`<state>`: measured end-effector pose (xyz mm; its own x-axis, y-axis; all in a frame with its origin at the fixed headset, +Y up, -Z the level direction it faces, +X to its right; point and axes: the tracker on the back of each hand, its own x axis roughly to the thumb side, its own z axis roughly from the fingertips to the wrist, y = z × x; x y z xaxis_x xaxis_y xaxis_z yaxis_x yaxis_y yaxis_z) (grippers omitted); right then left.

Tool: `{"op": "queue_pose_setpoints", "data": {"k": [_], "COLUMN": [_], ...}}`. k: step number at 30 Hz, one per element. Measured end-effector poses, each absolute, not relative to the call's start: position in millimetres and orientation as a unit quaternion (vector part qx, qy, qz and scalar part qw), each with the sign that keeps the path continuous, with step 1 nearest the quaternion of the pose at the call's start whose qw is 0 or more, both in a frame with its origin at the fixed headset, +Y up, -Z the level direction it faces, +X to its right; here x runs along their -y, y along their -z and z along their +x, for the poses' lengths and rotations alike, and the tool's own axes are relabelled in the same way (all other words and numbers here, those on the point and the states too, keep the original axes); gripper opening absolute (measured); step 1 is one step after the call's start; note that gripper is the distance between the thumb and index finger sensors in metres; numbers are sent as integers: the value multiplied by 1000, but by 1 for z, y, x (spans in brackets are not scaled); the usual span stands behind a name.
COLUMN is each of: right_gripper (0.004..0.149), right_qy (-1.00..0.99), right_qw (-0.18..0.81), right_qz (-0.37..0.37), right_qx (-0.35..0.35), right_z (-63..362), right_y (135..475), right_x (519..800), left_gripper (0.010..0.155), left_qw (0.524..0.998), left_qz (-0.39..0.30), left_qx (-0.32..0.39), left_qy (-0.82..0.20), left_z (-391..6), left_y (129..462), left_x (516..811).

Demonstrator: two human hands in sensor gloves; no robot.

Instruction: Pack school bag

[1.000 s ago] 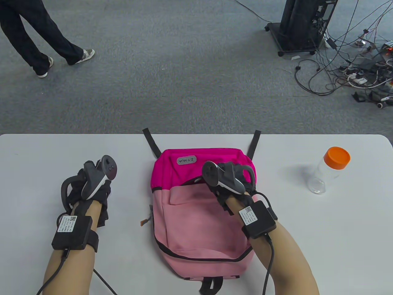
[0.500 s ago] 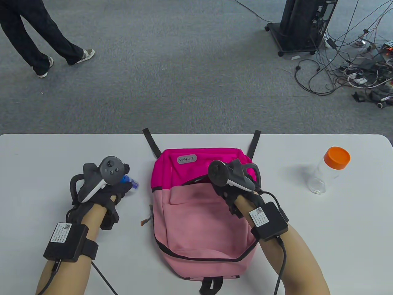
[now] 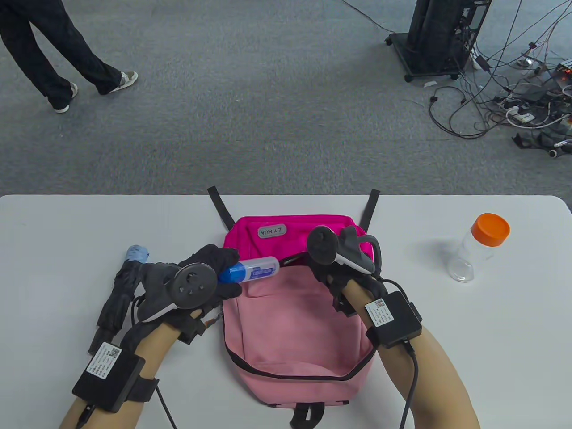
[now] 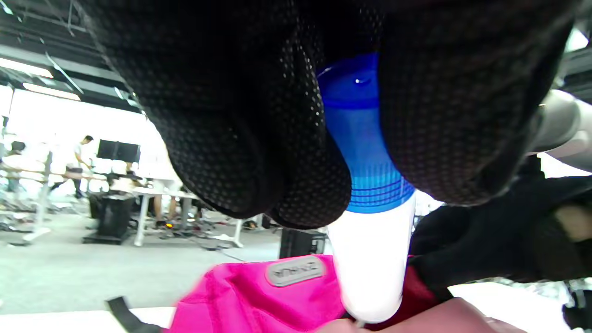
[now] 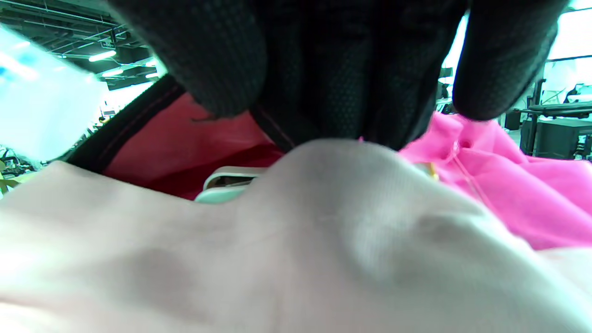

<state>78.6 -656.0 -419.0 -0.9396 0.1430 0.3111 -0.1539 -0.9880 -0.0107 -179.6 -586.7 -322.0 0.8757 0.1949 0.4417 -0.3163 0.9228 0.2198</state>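
Note:
A pink school bag (image 3: 290,326) lies flat in the middle of the table, its front pocket gaping near the magenta top. My left hand (image 3: 228,273) grips a white tube with a blue cap (image 3: 252,270) by the cap end. The tube lies level, its white end at the pocket mouth. In the left wrist view my fingers (image 4: 259,152) curl round the blue cap (image 4: 365,138) above the magenta bag top (image 4: 259,300). My right hand (image 3: 322,273) pinches the pocket's black zipper edge (image 5: 134,125) and lifts it. A pale object (image 5: 226,185) shows inside the pocket.
A dark folded umbrella-like thing with a light blue end (image 3: 118,290) lies on the table at the left. A clear bottle with an orange lid (image 3: 482,248) stands at the right. Beyond the table, a person's legs (image 3: 53,53) and a cable tangle (image 3: 514,103) are on the carpet.
My left hand picked the blue-capped tube up from the left of the table and carried it right to the pocket mouth, uncovering the dark folded thing. My right hand barely moved.

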Motion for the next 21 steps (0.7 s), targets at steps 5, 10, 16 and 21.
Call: {"op": "queue_pose_setpoints", "data": {"k": [5,10,16,21], "right_gripper": [41,41,41,41], "right_qy": [-985,-982,-981,-979], "right_qw": [82,127,134,140], "right_qz": [152,138,141,149], "right_qx": [21,19,15,22], "right_z": [81,87,93,92], "right_y": [417,417,418,413], "right_x": [656,655,655,655], "left_gripper": [77,79,78,78], "left_qw": [954,957,957,960], "left_qz": [159,159,211,203], "left_qx": [221,225,190,186], "left_qy": [-126,-87,-53,-49], "left_z": [-146,-121,-102,-88], "left_y": [336,343,346,355], "left_x": [606,622,637,655]}}
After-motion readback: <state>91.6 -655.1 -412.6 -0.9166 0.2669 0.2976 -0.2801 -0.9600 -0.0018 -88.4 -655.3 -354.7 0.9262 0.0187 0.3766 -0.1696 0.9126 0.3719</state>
